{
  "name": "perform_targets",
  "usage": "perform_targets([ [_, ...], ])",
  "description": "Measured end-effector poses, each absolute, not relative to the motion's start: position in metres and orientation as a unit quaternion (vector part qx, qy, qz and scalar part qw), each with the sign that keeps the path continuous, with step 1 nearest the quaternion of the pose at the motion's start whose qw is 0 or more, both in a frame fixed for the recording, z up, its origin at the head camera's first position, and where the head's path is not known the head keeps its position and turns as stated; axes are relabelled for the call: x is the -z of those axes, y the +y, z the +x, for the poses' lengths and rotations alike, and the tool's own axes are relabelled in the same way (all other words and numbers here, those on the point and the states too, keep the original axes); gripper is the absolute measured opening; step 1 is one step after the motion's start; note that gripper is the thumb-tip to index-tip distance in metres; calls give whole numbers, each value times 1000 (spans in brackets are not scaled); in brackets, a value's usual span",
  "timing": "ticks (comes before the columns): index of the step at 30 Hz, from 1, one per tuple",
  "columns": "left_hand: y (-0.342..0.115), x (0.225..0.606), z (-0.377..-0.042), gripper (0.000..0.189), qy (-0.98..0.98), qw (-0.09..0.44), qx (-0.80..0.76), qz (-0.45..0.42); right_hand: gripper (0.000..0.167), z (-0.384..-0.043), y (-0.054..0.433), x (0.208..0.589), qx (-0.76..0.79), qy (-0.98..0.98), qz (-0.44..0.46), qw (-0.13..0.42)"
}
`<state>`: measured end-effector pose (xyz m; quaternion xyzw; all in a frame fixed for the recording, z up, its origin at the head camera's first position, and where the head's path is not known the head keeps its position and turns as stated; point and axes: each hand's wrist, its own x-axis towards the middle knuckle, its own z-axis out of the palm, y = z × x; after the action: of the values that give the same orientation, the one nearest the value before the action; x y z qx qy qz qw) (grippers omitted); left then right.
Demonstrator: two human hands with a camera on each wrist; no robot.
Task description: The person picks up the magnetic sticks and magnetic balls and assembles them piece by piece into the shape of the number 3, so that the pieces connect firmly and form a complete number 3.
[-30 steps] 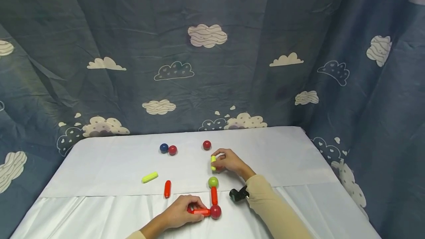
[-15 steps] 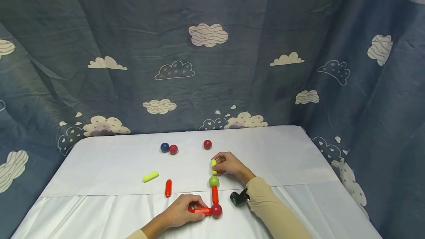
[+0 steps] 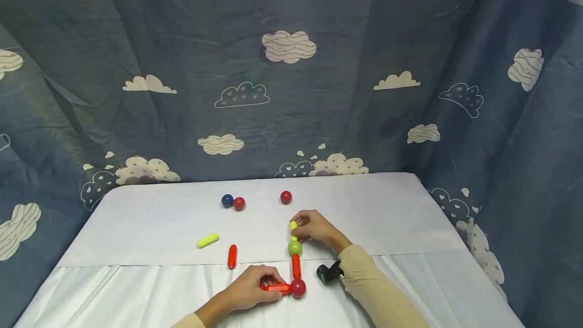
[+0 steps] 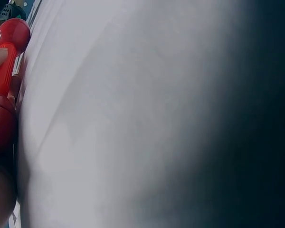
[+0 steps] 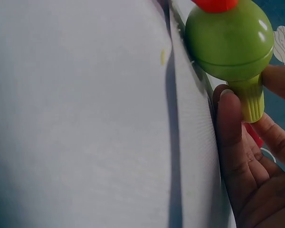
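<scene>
My left hand [image 3: 250, 288] grips a red rod [image 3: 279, 289] lying sideways, joined at its right end to a red ball [image 3: 298, 288]. In the left wrist view, a darker red ball [image 4: 1, 124] shows at the rod's other end. Another red rod [image 3: 296, 266] runs from the corner ball away from me to a green ball [image 3: 294, 248]. Thumb and fingers of my right hand [image 3: 315, 228] pinch a yellow rod [image 3: 293, 226]. Its end meets the green ball, in line with the red rod; the right wrist view shows this ribbed yellow rod [image 5: 252, 102] against the ball.
On the white-covered table [image 3: 382, 206] lie a loose yellow rod [image 3: 208, 240] and a loose red rod [image 3: 232, 256], left of the joined pieces. Farther back are a blue ball [image 3: 227, 201], a red ball [image 3: 239, 203] beside it and another red ball [image 3: 286, 197]. A cloud-print curtain [image 3: 328, 115] hangs behind.
My right hand has brought the yellow rod nearer to me, from just beyond the green ball to meeting it. My left hand keeps its grip on the red rod.
</scene>
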<state>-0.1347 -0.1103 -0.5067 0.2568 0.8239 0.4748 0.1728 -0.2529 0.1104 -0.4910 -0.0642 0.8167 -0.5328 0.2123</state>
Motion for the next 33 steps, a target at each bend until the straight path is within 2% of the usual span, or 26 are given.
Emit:
perform_targets([
  [8, -110, 506, -132, 15, 819, 177, -483, 252, 30, -251, 111, 490, 535, 813, -71, 220],
  [19, -109, 504, -134, 15, 821, 172, -483, 252, 28, -257, 117, 488, 533, 818, -69, 204],
  [33, -110, 505, -134, 14, 817, 187, -487, 244, 33, -301, 132, 490, 545, 819, -27, 179],
])
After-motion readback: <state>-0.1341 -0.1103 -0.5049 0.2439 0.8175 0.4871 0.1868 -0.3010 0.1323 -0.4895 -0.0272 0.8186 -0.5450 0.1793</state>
